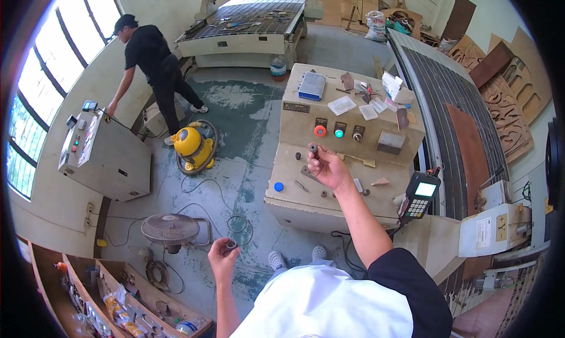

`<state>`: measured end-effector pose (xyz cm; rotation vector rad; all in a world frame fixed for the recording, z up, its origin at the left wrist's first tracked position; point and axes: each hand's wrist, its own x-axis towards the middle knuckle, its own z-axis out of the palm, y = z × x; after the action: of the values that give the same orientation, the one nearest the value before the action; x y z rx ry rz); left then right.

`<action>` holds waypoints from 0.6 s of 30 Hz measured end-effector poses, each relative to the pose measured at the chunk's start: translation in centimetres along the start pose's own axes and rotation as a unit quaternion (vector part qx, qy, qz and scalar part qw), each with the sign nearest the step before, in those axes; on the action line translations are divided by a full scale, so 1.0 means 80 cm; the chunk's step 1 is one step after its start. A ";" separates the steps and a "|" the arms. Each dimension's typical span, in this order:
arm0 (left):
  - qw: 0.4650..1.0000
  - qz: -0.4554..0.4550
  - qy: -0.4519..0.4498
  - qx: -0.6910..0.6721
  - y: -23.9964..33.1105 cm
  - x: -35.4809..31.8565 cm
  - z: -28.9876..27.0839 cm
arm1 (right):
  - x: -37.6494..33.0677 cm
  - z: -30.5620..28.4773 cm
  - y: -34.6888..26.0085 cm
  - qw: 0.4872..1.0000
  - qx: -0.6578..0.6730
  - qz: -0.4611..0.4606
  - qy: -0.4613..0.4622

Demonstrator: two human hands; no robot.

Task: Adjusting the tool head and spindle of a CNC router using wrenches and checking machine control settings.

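Observation:
My left hand (223, 260) is raised over the floor at the lower middle, its fingers closed on a small round metal nut (231, 244) with an open centre. Above the console's lower ledge, my right hand (331, 168) pinches a small dark metal cylinder (313, 148) that shows a hole in its end. A flat metal wrench (308, 174) lies partly below that hand. Around it on the ledge are a thin metal bit (301, 186), a blue cap (278, 187), a dark small cylinder (298, 155) and several little metal parts.
The beige console (288, 204) carries red and green buttons, a blue case (312, 85) and clear plastic boxes. A keypad controller (420, 195) hangs at its right. A co-worker (153, 55) reaches to a cabinet (112, 161). A yellow vacuum (193, 148), a fan (170, 228) and cables occupy the floor.

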<state>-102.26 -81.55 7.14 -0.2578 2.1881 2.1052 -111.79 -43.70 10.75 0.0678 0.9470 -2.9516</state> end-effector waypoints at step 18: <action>0.959 0.176 -0.204 0.087 0.062 0.022 0.150 | -0.129 0.114 0.056 0.796 -0.595 -0.083 -0.076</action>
<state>-105.53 -69.48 11.15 0.5699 2.2564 1.8714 -101.51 -52.39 16.06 -0.2966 2.5881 -1.8500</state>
